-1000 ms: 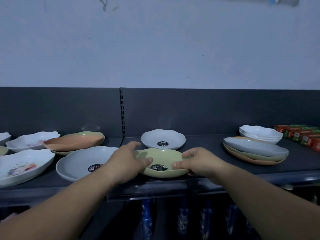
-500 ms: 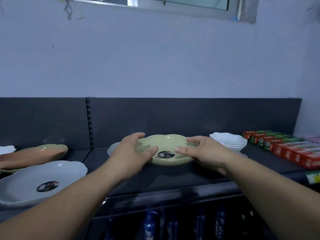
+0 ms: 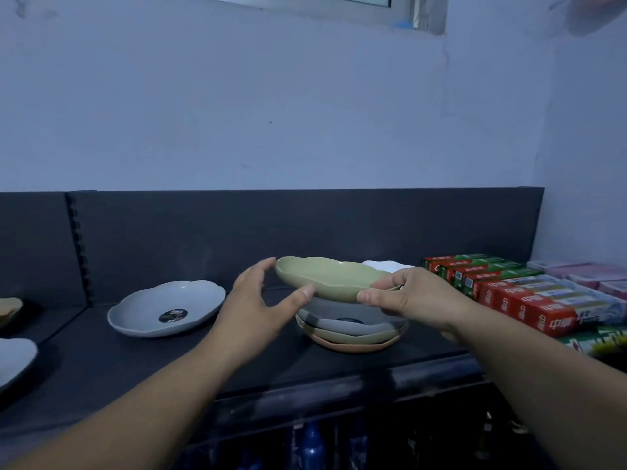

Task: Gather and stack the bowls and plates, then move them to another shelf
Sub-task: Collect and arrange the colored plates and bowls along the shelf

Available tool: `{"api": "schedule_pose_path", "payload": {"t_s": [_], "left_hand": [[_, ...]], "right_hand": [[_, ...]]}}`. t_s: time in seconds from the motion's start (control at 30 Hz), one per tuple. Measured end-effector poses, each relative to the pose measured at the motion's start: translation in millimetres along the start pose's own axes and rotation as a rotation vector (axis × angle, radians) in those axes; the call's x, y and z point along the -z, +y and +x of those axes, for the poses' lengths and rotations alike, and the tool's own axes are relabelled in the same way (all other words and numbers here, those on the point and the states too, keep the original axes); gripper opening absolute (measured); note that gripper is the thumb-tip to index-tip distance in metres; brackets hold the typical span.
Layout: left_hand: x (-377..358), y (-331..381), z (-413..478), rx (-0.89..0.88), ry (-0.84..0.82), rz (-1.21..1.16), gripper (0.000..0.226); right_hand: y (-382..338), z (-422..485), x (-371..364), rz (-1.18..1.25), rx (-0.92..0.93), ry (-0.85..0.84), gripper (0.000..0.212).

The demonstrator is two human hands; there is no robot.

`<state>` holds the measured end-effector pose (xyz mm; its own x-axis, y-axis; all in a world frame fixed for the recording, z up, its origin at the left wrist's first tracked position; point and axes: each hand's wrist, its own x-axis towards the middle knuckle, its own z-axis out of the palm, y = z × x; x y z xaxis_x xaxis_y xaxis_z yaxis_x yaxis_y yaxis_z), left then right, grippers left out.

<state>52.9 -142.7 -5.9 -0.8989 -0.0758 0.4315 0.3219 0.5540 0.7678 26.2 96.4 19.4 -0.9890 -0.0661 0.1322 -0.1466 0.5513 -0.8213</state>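
Note:
I hold a pale green scalloped plate [image 3: 325, 274] tilted in the air with both hands. My left hand [image 3: 258, 307] pinches its left rim between thumb and fingers. My right hand [image 3: 414, 296] grips its right rim. The plate hangs just above a stack of plates [image 3: 353, 329] on the dark shelf [image 3: 101, 361]; the stack shows a grey plate on top, then a green one, then an orange one. A single grey plate [image 3: 166, 307] with a black sticker lies to the left of my left hand.
White bowls [image 3: 386, 265] peek out behind the held plate. Red and green boxes [image 3: 529, 300] fill the shelf's right end. Another grey plate [image 3: 13, 357] and an orange dish [image 3: 8, 307] sit at the far left edge. Blue bottles [image 3: 312, 446] stand below the shelf.
Both hands lifted the green plate off the shelf and carried it right, over the stack. The view swung right with them, so the boxes are now close.

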Motion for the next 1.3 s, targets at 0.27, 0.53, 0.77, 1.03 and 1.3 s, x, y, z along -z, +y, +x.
{"api": "schedule_pose_path", "payload": {"t_s": [0.27, 0.53, 0.77, 1.03, 1.3], "left_hand": [[-43, -17, 0, 0.146, -0.083, 0.041, 0.094], [-56, -19, -1, 0.166, -0.087, 0.025, 0.089], [-58, -18, 0, 0.168, -0.087, 0.047, 0.095], [-56, -16, 1, 0.169, -0.106, 0.048, 0.096], [-20, -27, -2, 0.200, -0.023, 0.053, 0.097]], "right_hand": [[28, 13, 16, -0.094, -0.023, -0.025, 0.052], [36, 27, 10, -0.248, -0.015, -0.072, 0.097], [40, 30, 11, -0.347, -0.037, -0.092, 0.057], [32, 26, 15, -0.386, -0.044, -0.094, 0.080], [-20, 27, -20, -0.262, 0.152, -0.063, 0.078]]}}
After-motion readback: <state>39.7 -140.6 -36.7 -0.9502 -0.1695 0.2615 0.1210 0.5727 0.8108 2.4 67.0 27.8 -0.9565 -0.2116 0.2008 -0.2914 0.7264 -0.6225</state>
